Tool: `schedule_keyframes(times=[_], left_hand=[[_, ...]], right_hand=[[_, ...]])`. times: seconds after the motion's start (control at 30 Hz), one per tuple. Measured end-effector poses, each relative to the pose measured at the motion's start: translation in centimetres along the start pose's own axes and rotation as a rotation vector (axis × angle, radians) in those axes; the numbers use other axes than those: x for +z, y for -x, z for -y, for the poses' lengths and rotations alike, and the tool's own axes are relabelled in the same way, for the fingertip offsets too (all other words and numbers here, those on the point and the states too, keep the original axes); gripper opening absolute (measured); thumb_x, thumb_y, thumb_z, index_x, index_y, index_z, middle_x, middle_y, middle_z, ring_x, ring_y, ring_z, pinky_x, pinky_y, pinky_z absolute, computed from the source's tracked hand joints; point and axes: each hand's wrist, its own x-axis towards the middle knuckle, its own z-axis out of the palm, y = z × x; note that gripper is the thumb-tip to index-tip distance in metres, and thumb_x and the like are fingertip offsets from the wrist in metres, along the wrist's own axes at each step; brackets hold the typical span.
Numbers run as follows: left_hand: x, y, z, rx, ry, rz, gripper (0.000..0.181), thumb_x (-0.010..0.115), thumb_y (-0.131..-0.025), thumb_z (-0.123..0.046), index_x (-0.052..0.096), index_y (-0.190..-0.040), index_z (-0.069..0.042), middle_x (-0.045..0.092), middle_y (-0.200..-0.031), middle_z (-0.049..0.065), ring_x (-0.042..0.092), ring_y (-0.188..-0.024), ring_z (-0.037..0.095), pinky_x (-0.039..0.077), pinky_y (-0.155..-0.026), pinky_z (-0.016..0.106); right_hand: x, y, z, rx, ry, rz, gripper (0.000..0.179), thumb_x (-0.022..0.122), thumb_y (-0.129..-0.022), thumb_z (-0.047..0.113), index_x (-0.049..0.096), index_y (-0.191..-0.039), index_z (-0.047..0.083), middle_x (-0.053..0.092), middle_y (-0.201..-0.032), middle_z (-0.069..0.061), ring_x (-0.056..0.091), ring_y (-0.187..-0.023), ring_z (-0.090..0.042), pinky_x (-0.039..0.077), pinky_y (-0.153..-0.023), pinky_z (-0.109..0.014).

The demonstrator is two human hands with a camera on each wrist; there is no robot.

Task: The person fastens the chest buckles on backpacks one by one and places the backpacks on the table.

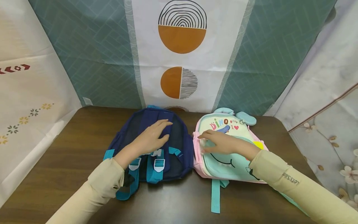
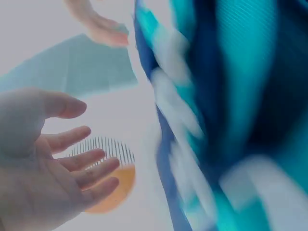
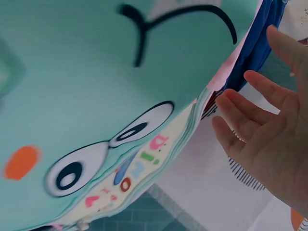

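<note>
A navy blue backpack lies on the table with its back panel and teal straps facing up. Above it is my left hand, fingers spread and relaxed, holding nothing. To its right lies a mint and pink dinosaur backpack, its printed front facing up. My right hand hovers over that bag's left part, fingers loosely bent and nothing held. In the left wrist view the left hand is apart from the blurred navy bag. The right wrist view shows the right hand beside the mint bag, apart from it.
Both bags sit side by side, touching, on a dark brown wooden table. A patterned green and white cloth hangs behind the table. Pale printed cloths hang at the left and right. A mint strap trails toward the near edge.
</note>
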Motion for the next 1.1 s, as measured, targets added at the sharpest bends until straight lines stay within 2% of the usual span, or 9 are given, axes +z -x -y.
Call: schedule_keyframes(times=[0.13, 0.23, 0.33, 0.47, 0.63, 0.77, 0.9, 1.0, 1.1], left_hand=[[1.5, -2.4, -2.4, 0.008, -0.024, 0.136, 0.057, 0.051, -0.095, -0.035, 0.035, -0.144, -0.012, 0.032, -0.149, 0.012, 0.030, -0.136, 0.032, 0.025, -0.109, 0.052], [2.9, -4.6, -4.1, -0.022, -0.043, 0.228, 0.064, 0.051, -0.093, -0.042, 0.030, -0.146, -0.011, 0.033, -0.148, 0.012, 0.031, -0.135, 0.033, 0.022, -0.108, 0.055], [4.0, -6.4, -5.2, -0.079, -0.047, 0.304, 0.069, 0.050, -0.093, -0.043, 0.023, -0.149, -0.011, 0.032, -0.149, 0.011, 0.028, -0.137, 0.033, 0.013, -0.110, 0.058], [4.9, -7.9, -5.9, -0.149, -0.106, 0.364, 0.072, 0.049, -0.094, -0.043, 0.015, -0.150, -0.014, 0.032, -0.150, 0.008, 0.024, -0.139, 0.032, 0.001, -0.108, 0.062], [6.5, -9.1, -6.3, -0.155, -0.150, 0.392, 0.075, 0.054, -0.090, -0.043, 0.018, -0.150, -0.013, 0.038, -0.146, 0.012, 0.029, -0.136, 0.033, 0.005, -0.109, 0.061], [7.5, -9.2, -5.6, -0.148, -0.154, 0.365, 0.067, 0.056, -0.088, -0.035, 0.031, -0.144, -0.009, 0.043, -0.139, 0.016, 0.035, -0.132, 0.031, 0.012, -0.109, 0.059], [8.0, -9.3, -5.7, -0.138, -0.096, 0.262, 0.049, 0.060, -0.084, -0.020, 0.047, -0.127, -0.003, 0.052, -0.126, 0.015, 0.044, -0.124, 0.029, 0.012, -0.109, 0.059], [8.0, -9.3, -6.1, -0.120, -0.051, 0.183, 0.042, 0.064, -0.081, -0.015, 0.053, -0.119, 0.000, 0.057, -0.120, 0.016, 0.049, -0.119, 0.030, 0.017, -0.109, 0.058], [7.8, -9.4, -6.2, -0.100, -0.009, 0.139, 0.043, 0.065, -0.079, -0.014, 0.054, -0.118, 0.001, 0.059, -0.117, 0.016, 0.055, -0.107, 0.029, 0.037, -0.101, 0.047]], right_hand=[[0.8, 2.3, -0.1, 0.006, 0.036, -0.040, 0.066, 0.067, -0.082, 0.046, 0.048, -0.136, 0.013, 0.044, -0.139, -0.010, 0.045, -0.124, -0.030, 0.039, -0.100, -0.048], [1.5, 4.7, 0.0, -0.007, 0.082, -0.077, 0.071, 0.073, -0.077, 0.043, 0.047, -0.137, 0.015, 0.047, -0.137, -0.007, 0.047, -0.122, -0.029, 0.041, -0.098, -0.047], [2.5, 6.6, 0.1, -0.043, 0.127, -0.115, 0.076, 0.078, -0.073, 0.040, 0.045, -0.138, 0.017, 0.048, -0.134, -0.005, 0.049, -0.119, -0.028, 0.042, -0.095, -0.047], [4.3, 8.3, 0.4, -0.070, 0.173, -0.140, 0.081, 0.080, -0.070, 0.040, 0.042, -0.140, 0.022, 0.047, -0.136, -0.003, 0.049, -0.118, -0.026, 0.043, -0.093, -0.047], [6.9, 9.9, -0.3, -0.104, 0.226, -0.170, 0.087, 0.079, -0.072, 0.037, 0.034, -0.145, 0.023, 0.040, -0.143, -0.007, 0.044, -0.124, -0.026, 0.043, -0.094, -0.047], [8.3, 9.5, -0.7, -0.167, 0.304, -0.276, 0.083, 0.080, -0.073, 0.023, 0.037, -0.144, 0.018, 0.044, -0.138, -0.008, 0.047, -0.120, -0.025, 0.046, -0.091, -0.043], [8.8, 8.6, -1.0, -0.225, 0.390, -0.372, 0.085, 0.082, -0.066, 0.009, 0.041, -0.141, 0.012, 0.050, -0.128, -0.008, 0.051, -0.111, -0.022, 0.050, -0.083, -0.037], [8.8, 8.1, -1.2, -0.272, 0.462, -0.415, 0.083, 0.082, -0.063, 0.008, 0.045, -0.138, 0.009, 0.054, -0.121, -0.009, 0.054, -0.104, -0.023, 0.053, -0.070, -0.032], [8.9, 8.0, -1.6, -0.352, 0.525, -0.487, 0.066, 0.072, -0.069, 0.007, 0.050, -0.132, 0.004, 0.059, -0.116, -0.012, 0.060, -0.098, -0.025, 0.055, -0.062, -0.032]])
